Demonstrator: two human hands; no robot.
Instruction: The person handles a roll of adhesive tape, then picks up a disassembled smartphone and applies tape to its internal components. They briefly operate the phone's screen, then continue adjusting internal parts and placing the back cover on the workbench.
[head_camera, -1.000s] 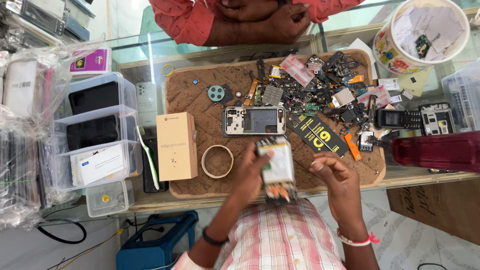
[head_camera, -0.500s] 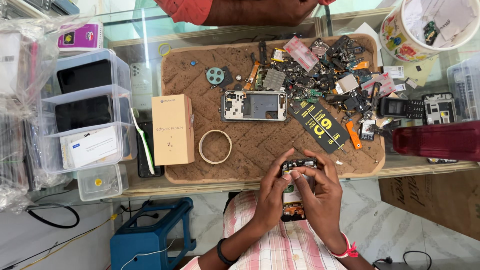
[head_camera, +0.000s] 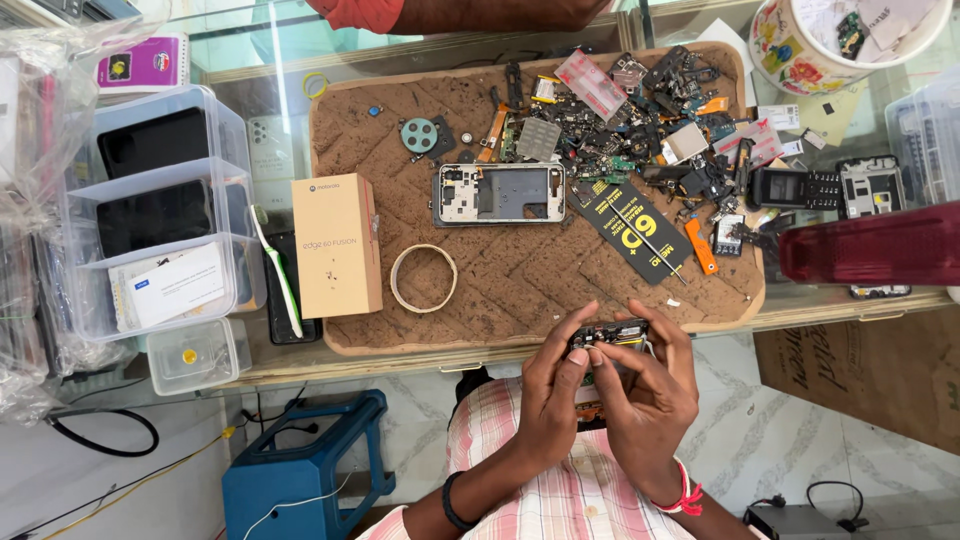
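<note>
Phone (head_camera: 607, 336) sits clasped between left hand (head_camera: 550, 400) and right hand (head_camera: 650, 395).

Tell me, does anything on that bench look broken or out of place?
Yes: a phone frame lies gutted on the brown mat, and loose parts are heaped at its far right corner. Both hands hold another opened phone.

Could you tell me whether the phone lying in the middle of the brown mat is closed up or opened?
Opened. The phone frame lies flat on the brown mat with no cover on its upward side, so its inner compartments are exposed.
</note>
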